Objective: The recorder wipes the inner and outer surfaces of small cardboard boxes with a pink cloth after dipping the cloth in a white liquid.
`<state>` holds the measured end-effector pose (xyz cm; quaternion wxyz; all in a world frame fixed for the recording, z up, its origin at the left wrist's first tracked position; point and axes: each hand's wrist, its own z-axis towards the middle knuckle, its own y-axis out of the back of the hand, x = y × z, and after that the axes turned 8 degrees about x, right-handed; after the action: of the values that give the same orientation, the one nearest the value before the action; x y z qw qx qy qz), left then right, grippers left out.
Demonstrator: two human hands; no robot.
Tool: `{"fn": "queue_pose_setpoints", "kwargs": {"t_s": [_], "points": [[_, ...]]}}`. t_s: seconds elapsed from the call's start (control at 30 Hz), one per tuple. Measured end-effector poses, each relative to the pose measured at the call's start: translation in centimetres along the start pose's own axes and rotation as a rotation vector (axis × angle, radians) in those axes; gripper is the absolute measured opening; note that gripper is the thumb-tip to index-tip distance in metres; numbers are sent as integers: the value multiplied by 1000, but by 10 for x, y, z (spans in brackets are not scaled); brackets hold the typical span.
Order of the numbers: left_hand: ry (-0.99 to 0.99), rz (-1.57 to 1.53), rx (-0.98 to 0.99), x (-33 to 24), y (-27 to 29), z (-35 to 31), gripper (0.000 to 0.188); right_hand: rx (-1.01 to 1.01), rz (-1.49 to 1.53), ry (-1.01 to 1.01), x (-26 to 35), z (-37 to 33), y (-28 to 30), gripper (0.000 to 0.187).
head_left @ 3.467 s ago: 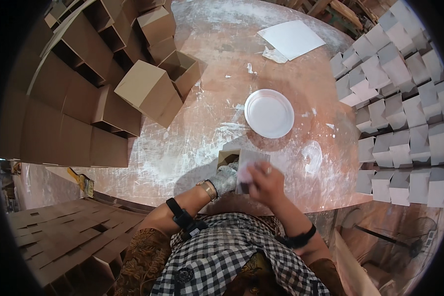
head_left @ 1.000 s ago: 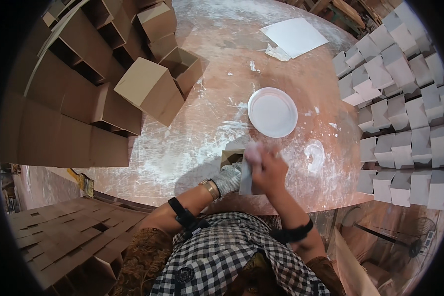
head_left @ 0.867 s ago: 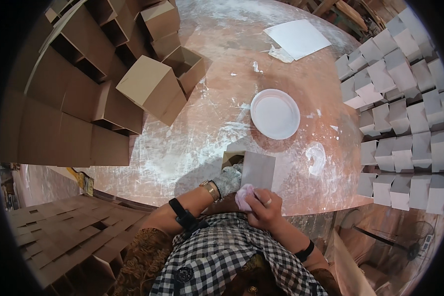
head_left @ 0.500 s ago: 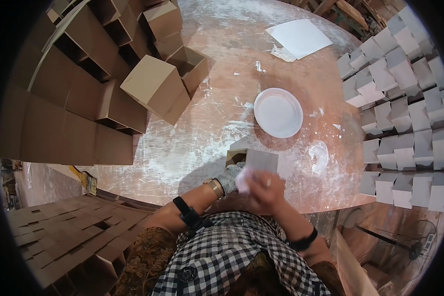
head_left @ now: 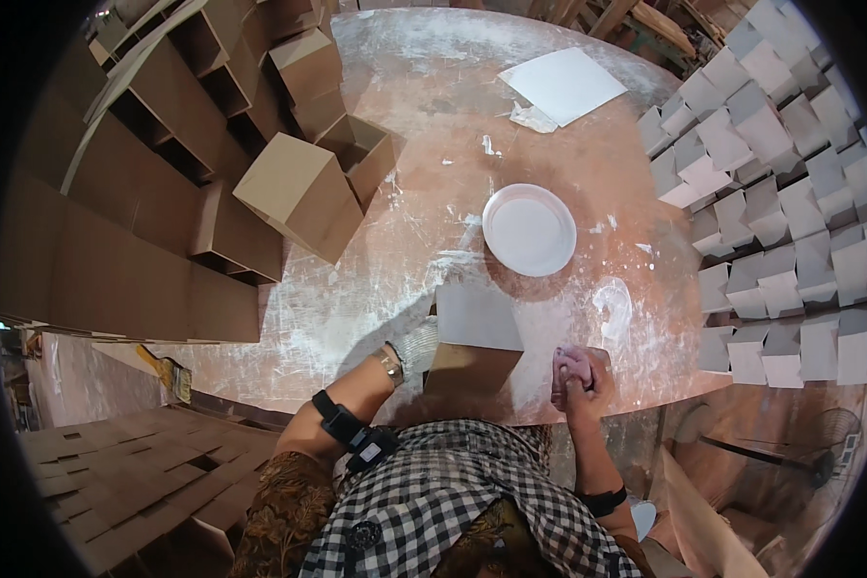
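Observation:
My left hand (head_left: 418,345), in a pale knitted glove, holds a small cardboard box (head_left: 472,369) near the table's front edge. Its fingers are out of sight behind or inside the box's left side. One face of the box is whitish grey and smooth; the face toward me is bare brown. To the right of the box, apart from it, my bare right hand (head_left: 590,387) is closed round a soft pink pad (head_left: 573,364); whether it is cloth or sponge I cannot tell. A round white dish (head_left: 530,231) stands beyond the box.
Brown boxes (head_left: 299,193) are stacked along the left. White-faced boxes (head_left: 780,241) form a stack on the right. A white sheet (head_left: 563,85) lies on the white-smeared table (head_left: 424,173) at the back. A yellow-handled brush (head_left: 171,374) is at the left edge; a fan (head_left: 819,448) stands lower right.
My right hand has moved right, off the box, with the pink pad. The box has been turned: its open side no longer shows, and a brown face is toward me. The view has shifted slightly.

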<state>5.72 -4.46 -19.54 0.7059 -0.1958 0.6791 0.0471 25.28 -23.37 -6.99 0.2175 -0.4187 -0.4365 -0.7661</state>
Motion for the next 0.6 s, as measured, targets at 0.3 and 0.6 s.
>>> {"fn": "queue_pose_setpoints", "kwargs": {"t_s": [0.3, 0.6], "points": [[70, 1017, 46, -23, -7, 1, 31, 66, 138, -20, 5, 32, -37, 27], [355, 363, -21, 29, 11, -27, 37, 23, 140, -56, -4, 17, -39, 26]]}}
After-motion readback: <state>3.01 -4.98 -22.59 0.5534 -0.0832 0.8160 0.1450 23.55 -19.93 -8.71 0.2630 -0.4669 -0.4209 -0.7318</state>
